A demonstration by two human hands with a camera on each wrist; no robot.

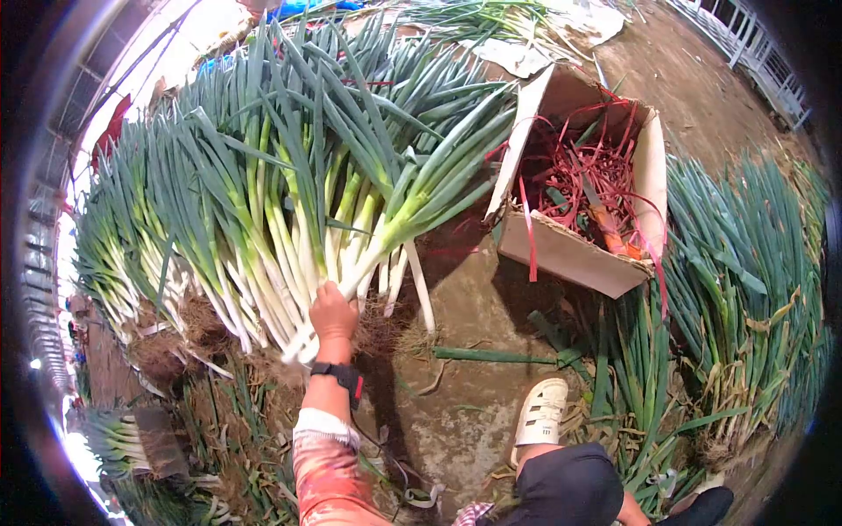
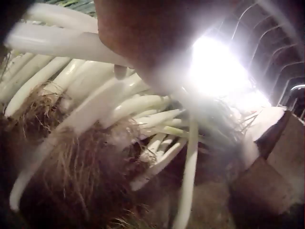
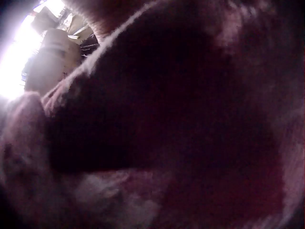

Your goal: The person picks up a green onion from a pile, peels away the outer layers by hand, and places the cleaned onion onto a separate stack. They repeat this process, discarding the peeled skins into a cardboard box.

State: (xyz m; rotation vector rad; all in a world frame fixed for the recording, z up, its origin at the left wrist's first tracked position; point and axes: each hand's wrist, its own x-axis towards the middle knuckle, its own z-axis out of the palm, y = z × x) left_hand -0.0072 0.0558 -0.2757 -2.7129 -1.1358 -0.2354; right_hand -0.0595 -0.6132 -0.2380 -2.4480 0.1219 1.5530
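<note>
Big spring onion heap (image 1: 254,237), open cardboard box (image 1: 570,263) to its R.
Bare floor (image 1: 456,302) btwn. L hand (image 1: 335,314) grips white stalks (image 1: 365,261) at heap's near edge; R hand unseen, can't tell. Box holds red strips (image 1: 620,162), orange-handled tool (image 1: 607,230).

My head cam: high, facing fwd/down. L-wrist cam: close-up, sharing its white stalks (image 2: 95,109). R-wrist cam: v. close to cloth (image 3: 190,119).

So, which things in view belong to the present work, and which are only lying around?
Belonging to the work:
left hand
gripped green onions
probably the red strips in the cardboard box

Apparently just lying about:
loose green leaf on the ground
leaf scraps
</note>
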